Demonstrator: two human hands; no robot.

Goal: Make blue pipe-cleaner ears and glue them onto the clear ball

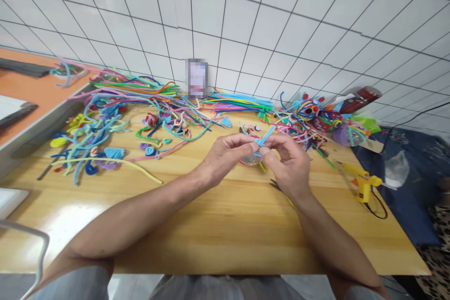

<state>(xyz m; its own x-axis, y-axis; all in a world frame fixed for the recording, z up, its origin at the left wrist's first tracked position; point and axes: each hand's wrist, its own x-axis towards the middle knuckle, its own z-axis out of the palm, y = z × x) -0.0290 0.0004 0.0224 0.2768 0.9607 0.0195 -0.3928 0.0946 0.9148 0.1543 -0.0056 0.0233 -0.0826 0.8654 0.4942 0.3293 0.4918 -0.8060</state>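
Both my hands meet over the middle right of the wooden table, pinching a light blue pipe cleaner (266, 136) between them. One end of it sticks up past the fingers; the part between the thumbs looks bent or folded. My left hand (234, 152) grips it from the left with thumb and forefinger. From the other side, my right hand (288, 159) holds it with bent fingers. Under the hands lies a clear round object (252, 159), partly hidden. A dark-bladed tool (276, 185), maybe scissors, is mostly covered by my right hand.
Bundles of coloured pipe cleaners (239, 103) run along the tiled wall. Shaped blue and yellow pieces (114, 153) pile up on the left. A yellow glue gun (363, 185) with its cord rests at the right edge. Behind stands a blurred phone-like object (197, 78).
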